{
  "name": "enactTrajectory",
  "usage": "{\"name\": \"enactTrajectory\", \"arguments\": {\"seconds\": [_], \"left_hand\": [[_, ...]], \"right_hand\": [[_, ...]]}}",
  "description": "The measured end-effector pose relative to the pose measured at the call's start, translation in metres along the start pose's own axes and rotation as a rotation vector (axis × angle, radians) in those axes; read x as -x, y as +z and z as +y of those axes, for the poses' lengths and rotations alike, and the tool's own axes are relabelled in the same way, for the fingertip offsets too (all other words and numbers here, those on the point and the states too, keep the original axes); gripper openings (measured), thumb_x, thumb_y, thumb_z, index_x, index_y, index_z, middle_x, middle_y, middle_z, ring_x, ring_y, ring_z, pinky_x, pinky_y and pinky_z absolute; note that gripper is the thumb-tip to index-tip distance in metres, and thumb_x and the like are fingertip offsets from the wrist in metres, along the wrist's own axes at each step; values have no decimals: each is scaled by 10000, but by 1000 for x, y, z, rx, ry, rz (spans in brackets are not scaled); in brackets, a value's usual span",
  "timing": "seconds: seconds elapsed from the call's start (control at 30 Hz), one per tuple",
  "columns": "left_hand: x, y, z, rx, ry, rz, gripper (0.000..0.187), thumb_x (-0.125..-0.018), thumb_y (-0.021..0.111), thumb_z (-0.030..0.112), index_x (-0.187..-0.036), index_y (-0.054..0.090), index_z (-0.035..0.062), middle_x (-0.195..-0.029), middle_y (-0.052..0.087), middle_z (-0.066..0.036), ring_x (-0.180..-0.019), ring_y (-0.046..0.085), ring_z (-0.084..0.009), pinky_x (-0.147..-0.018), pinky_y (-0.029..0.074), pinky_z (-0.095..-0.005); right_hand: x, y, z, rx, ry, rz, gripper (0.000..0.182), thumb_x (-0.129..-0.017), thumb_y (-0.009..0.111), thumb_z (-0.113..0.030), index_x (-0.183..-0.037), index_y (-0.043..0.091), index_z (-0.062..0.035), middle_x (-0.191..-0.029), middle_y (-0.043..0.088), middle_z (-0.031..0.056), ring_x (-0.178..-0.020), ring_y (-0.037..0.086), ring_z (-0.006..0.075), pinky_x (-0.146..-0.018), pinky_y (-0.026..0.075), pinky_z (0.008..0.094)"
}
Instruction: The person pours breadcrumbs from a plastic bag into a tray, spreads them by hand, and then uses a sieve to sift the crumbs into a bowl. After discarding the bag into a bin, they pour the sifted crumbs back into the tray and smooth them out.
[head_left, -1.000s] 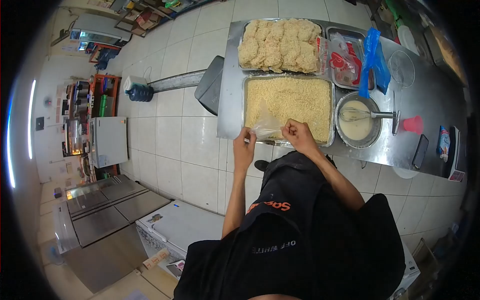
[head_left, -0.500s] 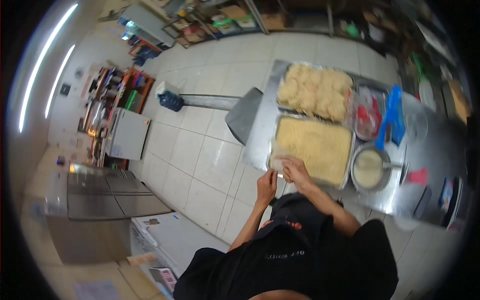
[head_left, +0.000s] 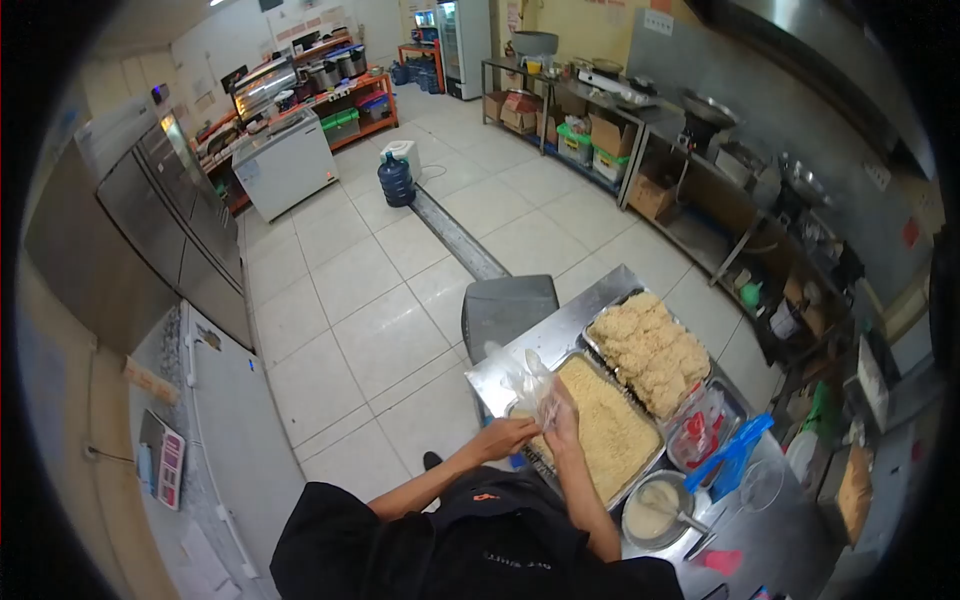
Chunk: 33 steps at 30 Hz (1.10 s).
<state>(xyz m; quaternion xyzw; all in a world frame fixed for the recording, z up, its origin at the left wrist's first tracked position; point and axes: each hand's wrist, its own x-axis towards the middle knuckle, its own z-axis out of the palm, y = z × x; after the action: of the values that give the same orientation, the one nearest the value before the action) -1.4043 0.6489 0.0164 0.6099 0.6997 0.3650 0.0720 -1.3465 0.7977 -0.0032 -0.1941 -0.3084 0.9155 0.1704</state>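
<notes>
Your left hand (head_left: 507, 437) pinches a thin, clear plastic glove (head_left: 522, 376) with fingertips closed; your right hand (head_left: 562, 412) seems partly inside, finger spread unclear. It's over the left end of the rectangular metal tray (head_left: 642, 476) of pale-yellow crumbs (head_left: 608, 430).

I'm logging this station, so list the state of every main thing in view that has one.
Clear plastic glove: crumpled, seemingly partway onto the right hand
Left hand: fingers pinched, beside the right hand
Crumbs: loose
Breaded pieces: heaped
Bowl: holding pale batter
Whisk: resting in the bowl
Blue jug: upright
Steel refrigerator: doors shut
</notes>
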Motion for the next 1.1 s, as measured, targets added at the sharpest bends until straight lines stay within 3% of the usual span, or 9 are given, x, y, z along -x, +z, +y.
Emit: {"name": "enactTrajectory", "arguments": {"seconds": [0.1, 0.13, 0.33, 0.47, 0.53, 0.67, 0.83, 0.97, 1.1], "left_hand": [[-5, 17, 1, 85, -63, 112, 196, -843, 555, 113, -1030, 581, 60, -897, 602, -109, -794, 603, -309, -664, 486, -381], [-9, 20, 2, 102, -38, 182, 196, -844, 564, 118, -1030, 589, 64, -908, 611, -112, -795, 605, -310, -671, 488, -380], [-30, 33, 10, 272, -122, 177, 211, -898, 508, 168, -1041, 596, 41, -914, 629, -171, -832, 609, -350, -720, 481, -399], [-29, 53, 13, 320, -284, 138, 236, -908, 495, 210, -952, 575, -7, -832, 586, -228, -796, 566, -416, -665, 446, -433], [-26, 74, 7, 284, -328, 184, 159, -904, 473, 121, -863, 527, -23, -758, 531, -260, -716, 513, -440, -618, 405, -427], [-6, 94, 27, 324, -5, 267, 70, -837, 464, -71, -849, 513, -23, -678, 499, -118, -610, 497, -223, -604, 410, -333], [16, 85, 28, 467, -224, 193, 99, -930, 434, 89, -897, 493, 17, -848, 508, -112, -810, 516, -203, -732, 435, -297], [67, 104, -8, 1051, -1344, 263, 395, -924, 495, 316, -1194, 324, 84, -1106, 450, -137, -1040, 483, -274, -824, 448, -430], [71, 143, -5, 1291, -1266, -129, 481, -895, 553, 336, -1200, 290, 73, -1096, 450, -147, -1057, 516, -312, -865, 455, -499]], "right_hand": [[8, 19, -8, -68, -32, 43, 487, -928, 520, -319, -1306, 424, -27, -1070, 587, 79, -961, 579, 179, -820, 473, 278], [15, 11, -12, 160, -151, -240, 644, -895, 504, -471, -1343, 374, -26, -1374, 408, 124, -1243, 419, 255, -1019, 355, 365], [13, 16, -40, 233, -35, -72, 798, -881, 342, -639, -1401, 274, -38, -1448, 304, 125, -1313, 328, 259, -1064, 271, 388], [-28, -82, 14, 925, -397, 37, 566, -968, 313, -377, -1430, 231, -60, -1435, 323, 122, -1328, 286, 263, -1082, 230, 352], [-36, -38, -4, 912, -601, -12, 553, -971, 315, -303, -1441, 183, -44, -1442, 283, 168, -1344, 247, 297, -1094, 198, 361], [-1, -39, -33, 847, -306, 295, 674, -947, 315, -472, -1433, 167, -29, -1485, 187, 160, -1367, 175, 275, -1121, 135, 374], [32, -107, 6, 681, -633, 482, 480, -949, 370, -248, -1376, 321, -35, -1443, 307, 147, -1257, 382, 264, -1068, 262, 371], [117, -126, 19, 1102, -717, 797, 399, -911, 434, -142, -1290, 395, -22, -1281, 440, 170, -1063, 506, 316, -964, 368, 400], [179, -161, 42, 1598, -542, 1242, 425, -882, 479, -144, -1273, 389, -6, -1207, 468, 232, -1028, 509, 382, -888, 402, 455]]}}
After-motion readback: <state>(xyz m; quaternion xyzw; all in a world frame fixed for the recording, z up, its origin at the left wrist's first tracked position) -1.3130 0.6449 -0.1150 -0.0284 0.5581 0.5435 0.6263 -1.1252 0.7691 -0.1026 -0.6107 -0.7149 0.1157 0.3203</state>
